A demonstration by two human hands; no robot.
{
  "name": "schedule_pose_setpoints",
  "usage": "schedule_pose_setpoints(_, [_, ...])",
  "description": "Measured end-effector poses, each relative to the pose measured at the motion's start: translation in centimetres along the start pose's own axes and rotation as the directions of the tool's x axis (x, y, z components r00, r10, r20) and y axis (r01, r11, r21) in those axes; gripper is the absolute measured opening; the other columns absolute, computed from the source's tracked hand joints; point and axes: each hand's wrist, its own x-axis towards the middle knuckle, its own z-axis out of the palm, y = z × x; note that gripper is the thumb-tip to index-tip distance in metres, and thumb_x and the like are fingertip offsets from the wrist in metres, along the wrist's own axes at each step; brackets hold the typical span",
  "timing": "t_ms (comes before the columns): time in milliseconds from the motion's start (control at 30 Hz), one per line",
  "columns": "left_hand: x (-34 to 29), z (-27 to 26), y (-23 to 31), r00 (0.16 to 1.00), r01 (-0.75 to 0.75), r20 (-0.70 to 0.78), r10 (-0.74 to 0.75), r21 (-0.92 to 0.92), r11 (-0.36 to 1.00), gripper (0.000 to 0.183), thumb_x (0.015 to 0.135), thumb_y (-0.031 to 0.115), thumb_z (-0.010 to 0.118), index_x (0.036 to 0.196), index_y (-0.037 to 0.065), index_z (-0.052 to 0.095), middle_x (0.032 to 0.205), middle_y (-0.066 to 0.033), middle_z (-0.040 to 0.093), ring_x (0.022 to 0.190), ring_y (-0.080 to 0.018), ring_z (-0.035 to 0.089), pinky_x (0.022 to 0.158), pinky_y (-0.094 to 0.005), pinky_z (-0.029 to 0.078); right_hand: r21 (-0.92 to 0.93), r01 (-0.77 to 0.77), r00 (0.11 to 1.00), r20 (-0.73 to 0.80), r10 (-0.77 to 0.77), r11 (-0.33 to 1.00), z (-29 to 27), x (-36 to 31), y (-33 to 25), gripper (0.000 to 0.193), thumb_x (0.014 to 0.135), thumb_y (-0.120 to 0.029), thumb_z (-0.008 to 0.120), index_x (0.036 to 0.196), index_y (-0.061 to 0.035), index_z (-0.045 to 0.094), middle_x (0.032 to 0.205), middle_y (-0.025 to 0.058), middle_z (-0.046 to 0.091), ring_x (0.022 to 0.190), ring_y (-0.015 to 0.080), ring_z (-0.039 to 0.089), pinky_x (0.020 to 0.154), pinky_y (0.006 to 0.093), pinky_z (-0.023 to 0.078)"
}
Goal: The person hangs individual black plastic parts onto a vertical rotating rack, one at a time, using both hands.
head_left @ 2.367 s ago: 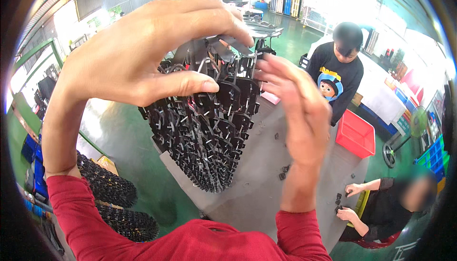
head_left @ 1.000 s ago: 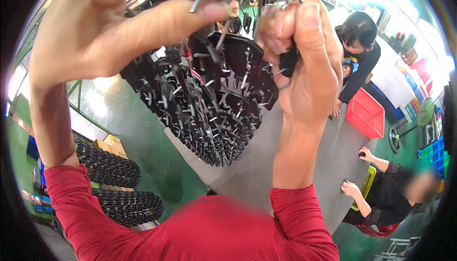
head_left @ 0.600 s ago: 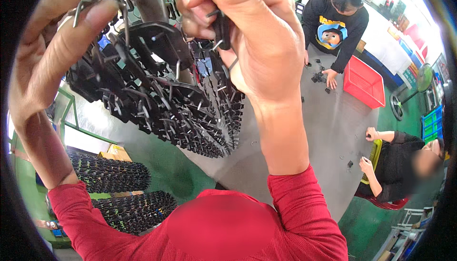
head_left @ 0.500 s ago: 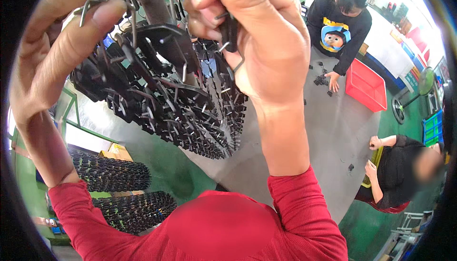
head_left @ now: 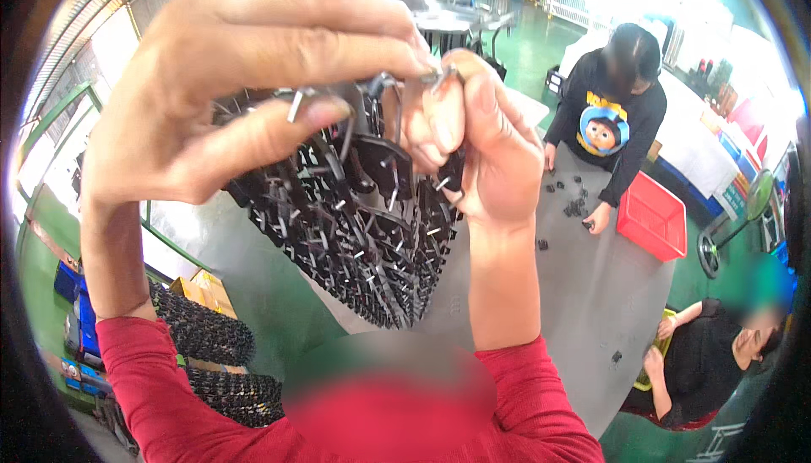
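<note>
A hanging rack thick with small black parts on metal hooks fills the middle of the head view. My left hand is raised at its top, thumb and fingers pinching a metal hook. My right hand is close beside it, fingers closed around a small black part and a hook at the rack's top. Both hands touch the rack. Red sleeves cover both forearms.
A grey table lies below with loose black parts and a red bin. One person in a black top stands at its far side; another sits at the lower right. Loaded black racks lie at the lower left on the green floor.
The view has tilted so the rack sits lower and more central. My right hand has dropped from above the rack to its top, meeting my left hand's fingertips.
</note>
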Motion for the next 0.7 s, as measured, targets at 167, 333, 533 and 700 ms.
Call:
schedule_pose_setpoints(167, [-0.4,0.1,-0.8,0.999,-0.022,-0.036,0.022,0.001,1.000,0.037,0.079,0.020,0.051,0.107,-0.002,0.059,0.110,-0.0200,0.057,0.105,-0.0336,0.054,0.090,-0.0387,0.041,-0.571,0.096,0.956,-0.176,-0.235,0.815,1.9,0.0,-0.1,0.026,0.093,-0.018,0.042,0.076,-0.0006,0.051,0.066,0.0022,0.051,0.054,0.0070,0.042,0.050,0.0211,0.035])
schedule_pose_setpoints(333, [-0.3,0.4,-0.8,0.998,-0.057,-0.037,0.056,-0.017,0.998,0.037,0.078,0.019,0.051,0.108,-0.002,0.059,0.109,-0.0200,0.057,0.103,-0.0340,0.055,0.089,-0.0382,0.041,-0.901,0.205,0.862,-0.019,-0.507,0.382,1.8,0.0,-0.3,0.013,0.084,-0.003,0.049,0.072,0.0010,0.050,0.061,0.0064,0.051,0.048,0.0145,0.045,0.046,0.0241,0.037])
schedule_pose_setpoints(533, [-0.4,-0.6,-0.4,0.997,-0.075,-0.027,0.077,0.082,0.994,0.039,0.078,0.018,0.050,0.111,-0.001,0.057,0.113,-0.0195,0.055,0.105,-0.0341,0.054,0.090,-0.0377,0.040,-0.950,0.288,0.809,0.173,-0.562,0.123,1.6,-0.6,-0.7,0.007,0.078,0.002,0.053,0.071,0.0022,0.051,0.061,0.0088,0.050,0.048,0.0195,0.046,0.045,0.0265,0.038])
schedule_pose_setpoints(700, [-1.7,-1.2,0.2,0.995,0.077,0.035,-0.089,0.257,0.963,0.042,0.079,0.023,0.048,0.115,0.002,0.055,0.118,-0.0172,0.053,0.115,-0.0309,0.046,0.098,-0.0396,0.033,-0.966,0.039,0.859,-0.099,-0.503,0.257,-1.3,-3.4,-1.8,0.019,0.086,-0.011,0.046,0.071,-0.0001,0.051,0.063,0.0042,0.047,0.053,0.0124,0.041,0.049,0.0237,0.034])
